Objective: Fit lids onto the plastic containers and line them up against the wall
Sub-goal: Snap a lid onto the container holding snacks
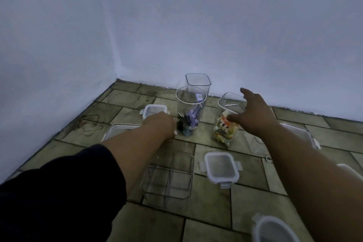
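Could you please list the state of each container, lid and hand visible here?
Round container: upright, no lid, purple bits inside.
Tall square container: upright, no lid, looks empty.
Container with colourful pieces: tilted, no lid.
Shallow divided container: no lid, empty.
Square lid: loose on floor.
Left hand: closed, contents unclear.
Right hand: open, at the tilted container.
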